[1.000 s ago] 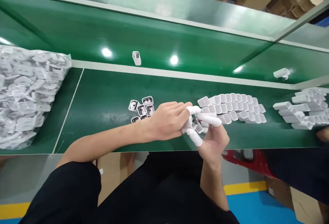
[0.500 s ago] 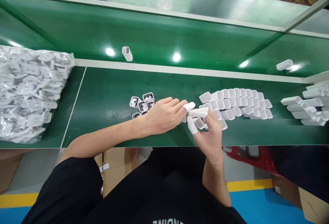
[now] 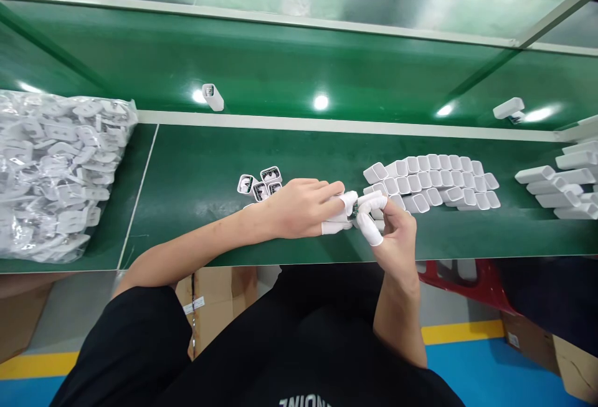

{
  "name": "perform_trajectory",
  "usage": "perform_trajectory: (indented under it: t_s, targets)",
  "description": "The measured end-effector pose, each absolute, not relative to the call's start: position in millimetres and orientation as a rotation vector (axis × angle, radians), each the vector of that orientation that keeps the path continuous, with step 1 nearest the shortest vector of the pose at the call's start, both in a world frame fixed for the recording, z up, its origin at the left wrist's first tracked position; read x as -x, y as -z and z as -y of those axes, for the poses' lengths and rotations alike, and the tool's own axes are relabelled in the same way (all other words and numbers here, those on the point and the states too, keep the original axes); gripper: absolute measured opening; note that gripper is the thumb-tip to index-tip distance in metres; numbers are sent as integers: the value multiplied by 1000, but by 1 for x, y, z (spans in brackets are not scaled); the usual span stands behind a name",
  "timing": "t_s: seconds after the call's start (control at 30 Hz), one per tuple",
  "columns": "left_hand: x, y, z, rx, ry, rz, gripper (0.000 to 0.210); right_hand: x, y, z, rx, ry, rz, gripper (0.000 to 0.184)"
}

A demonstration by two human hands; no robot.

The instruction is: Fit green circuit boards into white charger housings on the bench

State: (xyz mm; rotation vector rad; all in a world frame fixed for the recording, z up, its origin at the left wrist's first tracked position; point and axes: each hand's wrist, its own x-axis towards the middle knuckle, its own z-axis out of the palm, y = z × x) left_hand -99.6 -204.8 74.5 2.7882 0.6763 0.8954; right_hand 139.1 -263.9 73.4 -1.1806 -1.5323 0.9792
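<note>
My left hand point(image 3: 303, 209) is closed on a white plastic housing point(image 3: 342, 215), largely hidden by its fingers, with the open end facing right. White finger cots cover the fingertips of both hands. At that open end my right hand point(image 3: 395, 232) pinches a small dark green part point(image 3: 355, 209) that looks like a circuit board; how far it sits inside is hidden. Left of the hands, several white housings point(image 3: 260, 191) stand with dark parts and wires inside. Beyond my right hand lie rows of open-ended white housings point(image 3: 436, 179).
A clear bag of white plastic parts point(image 3: 60, 170) lies at the left on the green bench point(image 3: 196, 176). More housings point(image 3: 555, 192) lie far right. One housing point(image 3: 213, 97) and another white piece point(image 3: 509, 108) sit on the raised back ledge. A red stool point(image 3: 467, 279) stands below.
My right hand has shifted slightly right, and its fingers are more bent. The left fingers have moved around the housing, showing more of its open end and the green part. The view has shifted a little.
</note>
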Motion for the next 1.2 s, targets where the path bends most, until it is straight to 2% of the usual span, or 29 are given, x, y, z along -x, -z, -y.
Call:
perform_trajectory:
  t_s: [0.1,0.23,0.37,0.53,0.67,0.77,0.87,1.0,1.1,1.2]
  targets:
    - [101,-84,205,-2212,-718,-710,34,-142,-70,266,1091,-931,1514,15]
    - [102,-98,202,-1445,-519,-577,39,-146,-67,266,969,-850,1584,42]
    - [101,-102,201,-1141,-409,-477,37,-146,-66,265,905,-817,1709,43]
    - [101,-103,200,-1101,-346,-511,41,-145,-69,264,962,-768,1702,32]
    - [100,-103,201,-1125,-379,-518,48,-146,-66,263,998,-903,1521,16]
    - [100,-100,206,-1238,-441,-539,50,-146,-60,264,1003,-1004,1390,13]
    - [102,-95,212,-1490,-520,-633,55,-142,-57,267,1007,-1083,1318,18]
    - [106,-86,217,-1854,-599,-778,61,-133,-60,268,1003,-1071,1275,42]
    - [105,-79,217,-1928,-681,-741,74,-128,-64,265,1013,-1000,1221,38]
    - [100,-76,215,-1942,-778,-674,62,-127,-64,262,997,-953,1203,35]
